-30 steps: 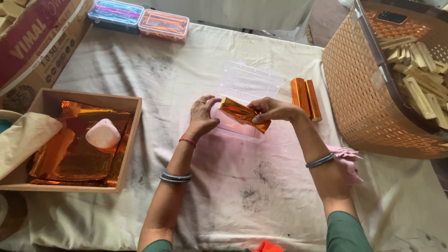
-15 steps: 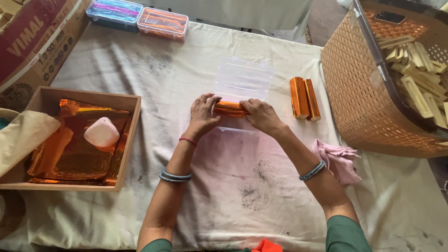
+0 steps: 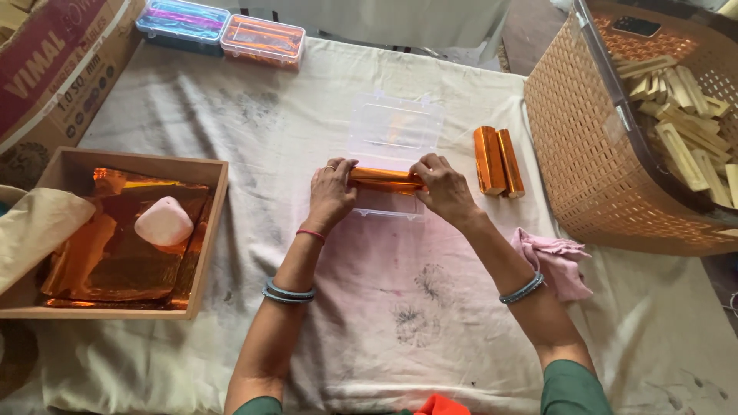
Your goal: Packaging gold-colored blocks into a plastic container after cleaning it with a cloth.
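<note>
Orange foil-wrapped bar [image 3: 384,178] pinched at both ends by left hand [image 3: 330,194] and right hand [image 3: 442,188], over clear plastic box [image 3: 396,127]

Two bare forearms end in short dark green sleeves near the elbows. The left hand [image 3: 330,196] has a ring on one finger, a thin red thread at the wrist and grey bangles further up. The right hand [image 3: 442,188] has matching grey bangles on its forearm.

Small craft workshop, stained cloth-covered table [image 3: 231,131], basket of wooden sticks [image 3: 676,107], tray of orange foil [image 3: 115,238]
</note>
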